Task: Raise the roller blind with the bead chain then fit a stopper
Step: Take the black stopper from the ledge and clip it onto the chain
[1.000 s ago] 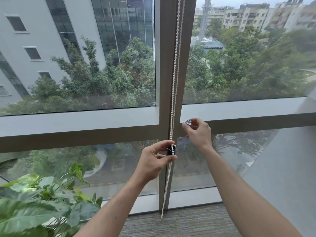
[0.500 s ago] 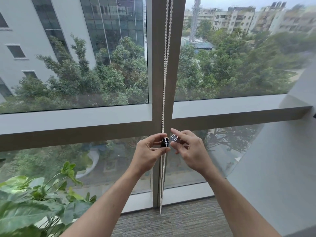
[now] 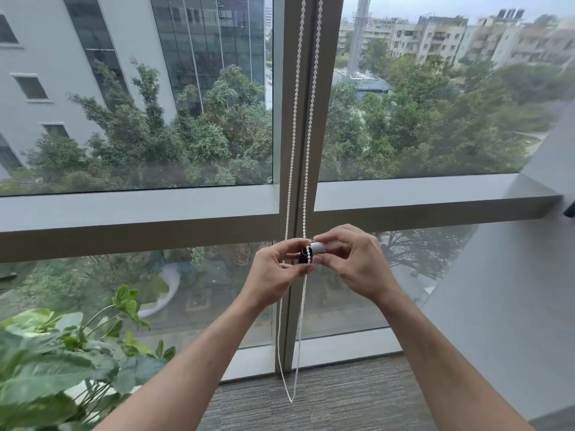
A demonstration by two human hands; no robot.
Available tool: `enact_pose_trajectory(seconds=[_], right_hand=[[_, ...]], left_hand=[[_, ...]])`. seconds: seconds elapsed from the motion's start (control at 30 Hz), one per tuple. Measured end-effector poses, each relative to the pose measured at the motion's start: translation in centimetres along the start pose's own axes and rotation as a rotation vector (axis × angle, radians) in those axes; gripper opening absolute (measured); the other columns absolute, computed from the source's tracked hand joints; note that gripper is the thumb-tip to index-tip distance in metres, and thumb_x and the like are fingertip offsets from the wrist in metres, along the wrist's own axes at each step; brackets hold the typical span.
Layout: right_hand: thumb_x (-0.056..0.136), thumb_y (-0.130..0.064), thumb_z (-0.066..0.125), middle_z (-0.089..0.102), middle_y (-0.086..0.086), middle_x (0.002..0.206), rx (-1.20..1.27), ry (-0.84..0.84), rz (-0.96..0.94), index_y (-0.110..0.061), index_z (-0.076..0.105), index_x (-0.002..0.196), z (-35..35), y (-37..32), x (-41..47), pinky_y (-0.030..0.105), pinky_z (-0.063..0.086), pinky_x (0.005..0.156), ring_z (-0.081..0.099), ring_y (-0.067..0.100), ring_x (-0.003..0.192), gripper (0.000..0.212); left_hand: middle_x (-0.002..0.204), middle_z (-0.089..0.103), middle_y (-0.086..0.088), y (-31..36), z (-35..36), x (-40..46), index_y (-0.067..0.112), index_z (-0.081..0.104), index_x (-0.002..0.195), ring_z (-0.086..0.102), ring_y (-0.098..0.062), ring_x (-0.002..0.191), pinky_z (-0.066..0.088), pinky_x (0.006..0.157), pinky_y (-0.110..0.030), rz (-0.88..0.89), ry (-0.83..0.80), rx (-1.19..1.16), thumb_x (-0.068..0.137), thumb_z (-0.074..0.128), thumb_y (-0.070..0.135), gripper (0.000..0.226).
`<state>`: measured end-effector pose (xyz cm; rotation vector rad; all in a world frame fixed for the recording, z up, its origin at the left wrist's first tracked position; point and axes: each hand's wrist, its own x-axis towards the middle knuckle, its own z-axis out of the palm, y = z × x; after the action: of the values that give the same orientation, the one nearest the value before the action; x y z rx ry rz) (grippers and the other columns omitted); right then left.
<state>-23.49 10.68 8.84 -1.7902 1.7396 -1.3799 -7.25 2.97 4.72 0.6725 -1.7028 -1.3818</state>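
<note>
Fitting the stopper is the step in hand, judging from how my fingers sit; nearest me my two forearms reach up from the lower edge of the view, with the leafy plant (image 3: 56, 362) at my left elbow and the grey carpet (image 3: 326, 402) beneath; my left hand (image 3: 277, 275) is pinched shut, thumb and fingers around the dark half of the stopper (image 3: 305, 256), which sits against the right strand of the bead chain (image 3: 308, 150); my right hand (image 3: 354, 262) is closed on the pale cap (image 3: 319, 247), pressed against the dark piece from the right. To do this well I think I should keep the left pinch steady so the bead stays seated in its groove; bring the cap on square, not tilted; press only once the two halves line up, since a bead caught across the seam would likely stop them closing. The chain's loop hangs slack below my hands, its bottom just above the carpet, so little tension should fight me. Beyond, the chain runs up the window mullion (image 3: 295, 88) and out of view at the top; no blind fabric shows in the panes, so I judge it raised; past the glass are trees and buildings.
</note>
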Motion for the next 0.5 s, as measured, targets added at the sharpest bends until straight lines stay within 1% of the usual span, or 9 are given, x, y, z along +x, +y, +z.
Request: enact_pose_trajectory(seconds=[0.07,0.17,0.23,0.3,0.37,0.5], right_hand=[[0.075,0.002,0.081,0.070,-0.003,0.100,-0.034,-0.023,-0.037,-0.016,0.076,0.101,0.0,-0.3,0.0,0.018,0.057,0.077,0.073,0.004,0.080,0.032],[0.079,0.004,0.076,0.073,-0.003,0.100,-0.129,-0.037,-0.094,-0.014,0.075,0.106,-0.1,-0.9,0.0,0.017,0.054,0.082,0.070,0.007,0.086,0.032],[0.082,0.002,0.073,0.073,-0.002,0.101,-0.177,-0.041,-0.122,-0.012,0.074,0.109,-0.3,-1.2,0.2,0.012,0.049,0.083,0.067,0.008,0.088,0.030],[0.084,0.001,0.071,0.072,0.000,0.103,-0.216,-0.055,-0.143,-0.009,0.073,0.111,-0.4,-1.6,0.3,0.007,0.044,0.082,0.064,0.008,0.089,0.029],[0.085,0.002,0.070,0.071,0.002,0.102,-0.257,-0.085,-0.153,-0.008,0.073,0.113,-0.4,-1.8,0.4,0.004,0.041,0.081,0.063,0.009,0.089,0.029],[0.084,-0.005,0.074,0.068,-0.001,0.094,-0.274,-0.100,-0.137,-0.013,0.075,0.112,-0.5,-2.0,0.4,0.003,0.039,0.075,0.059,0.007,0.080,0.030]], left_hand=[[0.095,0.075,-0.001,0.1,0.0,-0.1,0.016,0.072,0.109,0.069,-0.010,0.086,0.058,0.074,-0.025,0.001,-0.010,0.004,0.074,0.081,-0.005,0.042],[0.095,0.074,-0.003,0.2,0.0,-0.2,0.014,0.072,0.110,0.068,-0.009,0.084,0.057,0.073,-0.025,0.005,-0.008,0.015,0.074,0.081,-0.005,0.042],[0.098,0.075,-0.008,0.2,-0.1,-0.2,0.010,0.071,0.112,0.068,-0.011,0.086,0.057,0.075,-0.025,0.009,-0.002,0.021,0.074,0.081,-0.005,0.042],[0.101,0.075,-0.013,0.2,-0.2,-0.2,0.007,0.071,0.114,0.068,-0.013,0.087,0.058,0.076,-0.027,0.020,0.001,0.032,0.074,0.081,-0.003,0.042],[0.103,0.075,-0.014,0.3,-0.3,-0.1,0.007,0.071,0.114,0.068,-0.014,0.088,0.058,0.075,-0.028,0.028,-0.001,0.036,0.074,0.082,-0.002,0.042],[0.102,0.076,-0.007,0.2,-0.3,-0.1,0.010,0.072,0.114,0.070,-0.011,0.089,0.058,0.074,-0.027,0.024,-0.007,0.017,0.074,0.082,0.000,0.042]])
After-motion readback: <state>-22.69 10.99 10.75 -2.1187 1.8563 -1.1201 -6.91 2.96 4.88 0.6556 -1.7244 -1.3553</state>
